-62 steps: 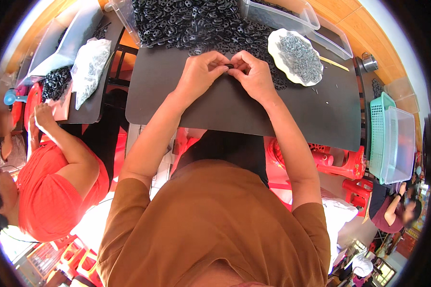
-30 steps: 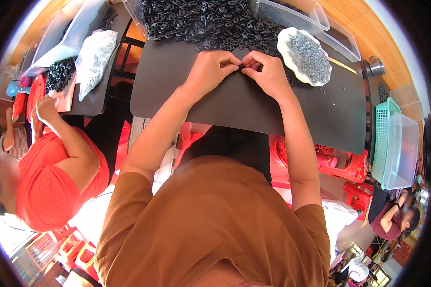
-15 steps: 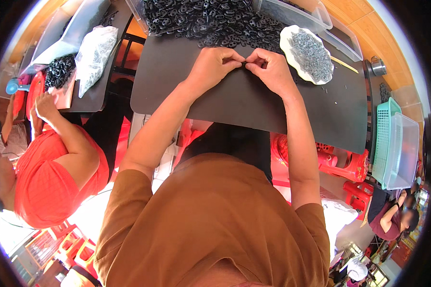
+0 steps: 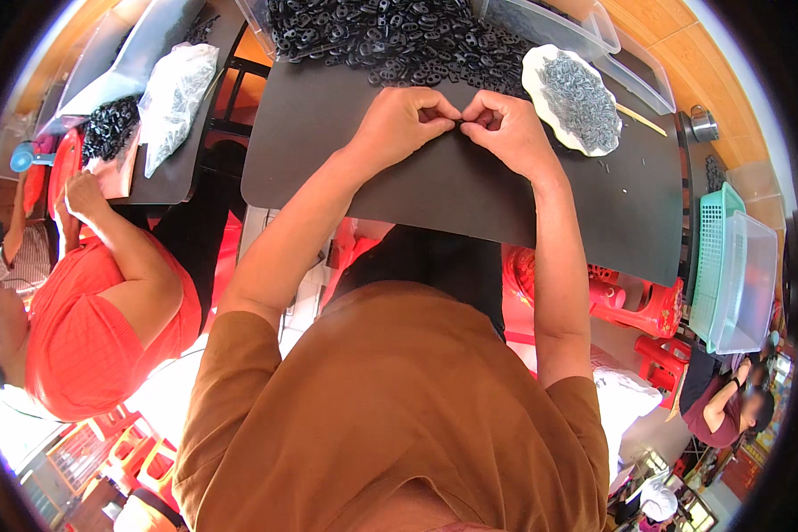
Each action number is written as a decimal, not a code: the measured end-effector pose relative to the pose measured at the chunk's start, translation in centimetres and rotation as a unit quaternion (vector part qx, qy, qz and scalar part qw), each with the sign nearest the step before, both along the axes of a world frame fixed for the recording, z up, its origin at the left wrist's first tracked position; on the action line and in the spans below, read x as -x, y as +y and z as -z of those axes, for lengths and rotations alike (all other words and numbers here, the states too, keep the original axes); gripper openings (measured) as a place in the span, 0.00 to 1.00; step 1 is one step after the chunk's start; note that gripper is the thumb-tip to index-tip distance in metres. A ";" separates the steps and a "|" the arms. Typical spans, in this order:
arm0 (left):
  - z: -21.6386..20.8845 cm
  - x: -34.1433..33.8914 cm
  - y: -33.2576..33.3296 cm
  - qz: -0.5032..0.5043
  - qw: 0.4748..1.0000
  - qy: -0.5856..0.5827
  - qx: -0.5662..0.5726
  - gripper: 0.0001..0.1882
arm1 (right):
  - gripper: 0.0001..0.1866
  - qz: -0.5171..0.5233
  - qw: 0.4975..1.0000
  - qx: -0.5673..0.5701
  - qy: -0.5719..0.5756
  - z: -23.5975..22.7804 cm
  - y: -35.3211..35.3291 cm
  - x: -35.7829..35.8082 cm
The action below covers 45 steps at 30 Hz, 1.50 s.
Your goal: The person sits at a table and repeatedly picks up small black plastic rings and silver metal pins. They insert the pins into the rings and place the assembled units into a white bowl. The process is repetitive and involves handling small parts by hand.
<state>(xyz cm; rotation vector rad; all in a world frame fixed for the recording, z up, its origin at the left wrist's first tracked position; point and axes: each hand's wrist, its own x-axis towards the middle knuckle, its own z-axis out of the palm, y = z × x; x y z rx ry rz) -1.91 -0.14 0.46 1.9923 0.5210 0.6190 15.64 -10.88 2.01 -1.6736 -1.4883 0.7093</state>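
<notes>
Over the dark tabletop (image 4: pixel 315 146), my left hand (image 4: pixel 399 121) and my right hand (image 4: pixel 512 130) meet fingertip to fingertip. Both are closed in a pinch on one small black piece (image 4: pixel 458 123), mostly covered by the fingers. Just beyond them spreads a heap of black plastic pieces with holes (image 4: pixel 399 40), which look like the same kind. To the right of my right hand stands a white scalloped dish (image 4: pixel 535 82) full of small grey pins (image 4: pixel 581 99). Several loose pins lie on the table beside it.
Clear plastic bins (image 4: pixel 554 31) stand at the far edge, with a yellow stick (image 4: pixel 643 121) by the dish. A green basket (image 4: pixel 709 266) and metal cup (image 4: pixel 703 124) are at right. A co-worker in red (image 4: pixel 106 328) sits left, near a plastic bag (image 4: pixel 179 106).
Both hands have shifted very slightly to the right, still pinching the small black piece. The co-worker at left has barely moved.
</notes>
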 end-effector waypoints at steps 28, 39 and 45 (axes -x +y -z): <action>0.9 -0.2 0.4 0.024 0.998 -0.015 -0.056 0.03 | 0.05 0.022 0.998 -0.043 -0.049 0.2 -0.6 1.2; 0.7 -0.1 0.4 0.037 0.996 -0.020 -0.077 0.04 | 0.05 0.022 0.996 -0.061 -0.066 0.3 -0.5 1.4; 1.0 -0.5 0.5 0.033 0.996 -0.037 -0.077 0.05 | 0.04 0.028 0.996 -0.063 -0.059 0.2 -0.8 1.5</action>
